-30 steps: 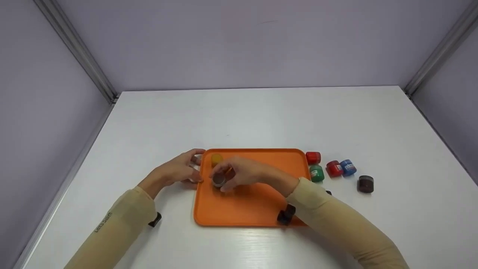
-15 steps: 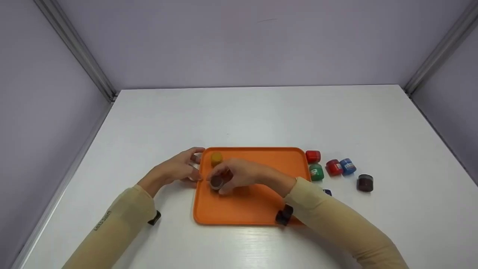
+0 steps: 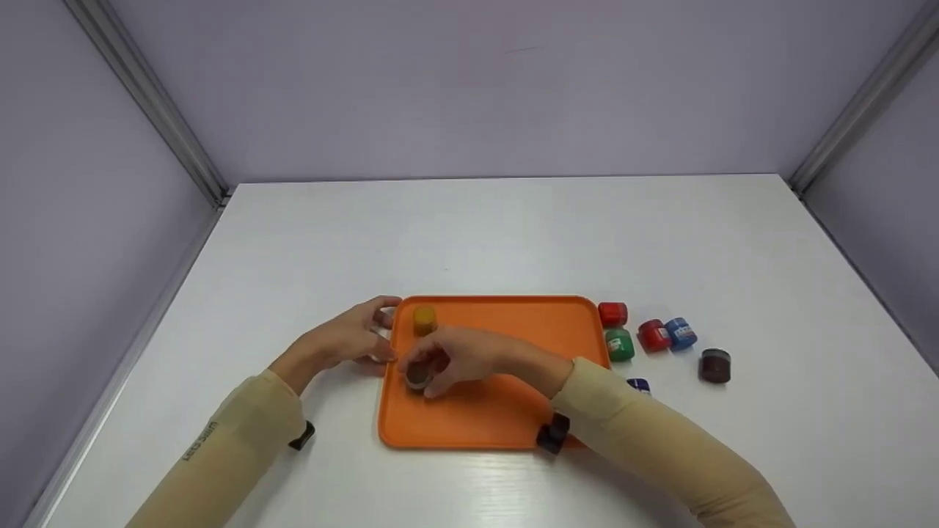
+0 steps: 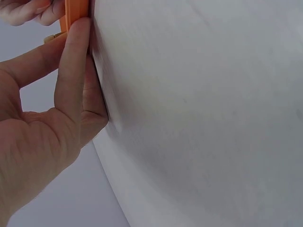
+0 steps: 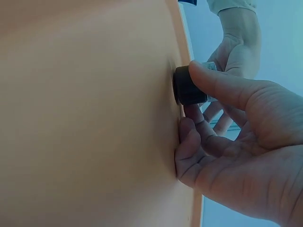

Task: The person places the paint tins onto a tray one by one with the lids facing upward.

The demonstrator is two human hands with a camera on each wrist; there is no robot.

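An orange tray (image 3: 506,411) lies on the white table. My right hand (image 3: 447,359) pinches a small dark jar (image 3: 418,376) between thumb and fingers at the tray's left side. In the right wrist view the dark jar (image 5: 189,87) sits against the tray floor (image 5: 85,113) close to the rim. A yellow jar (image 3: 424,320) stands in the tray's far left corner. My left hand (image 3: 356,339) holds the tray's left rim. In the left wrist view its thumb (image 4: 75,56) lies along the orange edge (image 4: 76,10).
To the right of the tray lie several small jars: a red one (image 3: 612,314), a green one (image 3: 620,343), a second red one (image 3: 652,335), a blue one (image 3: 681,332) and a dark brown one (image 3: 714,365). A blue cap (image 3: 638,384) shows beside my right sleeve. Grey walls enclose the table.
My right hand has carried the dark jar a little nearer and to the left, down onto the tray floor. The left hand has stayed on the tray's rim.
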